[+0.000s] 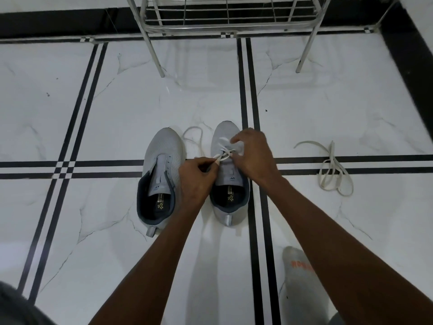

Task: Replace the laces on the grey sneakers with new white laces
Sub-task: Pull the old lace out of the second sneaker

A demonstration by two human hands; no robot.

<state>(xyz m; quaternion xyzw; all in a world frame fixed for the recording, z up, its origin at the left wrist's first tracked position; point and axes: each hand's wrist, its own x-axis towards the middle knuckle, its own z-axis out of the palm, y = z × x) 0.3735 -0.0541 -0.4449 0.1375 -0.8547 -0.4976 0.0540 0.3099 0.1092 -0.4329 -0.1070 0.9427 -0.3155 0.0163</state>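
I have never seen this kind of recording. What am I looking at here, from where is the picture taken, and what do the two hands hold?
There is no machine: a person wears a camera on the head, looking down at their own arms. On the tiled floor stand two grey sneakers. The left sneaker has no lace. The right sneaker is partly laced with a white lace. The left hand pinches one end of this lace; the right hand works at the eyelets, curled over another part of it. A loose lace lies on the floor to the right. A metal rack stands behind, and a socked foot shows below.
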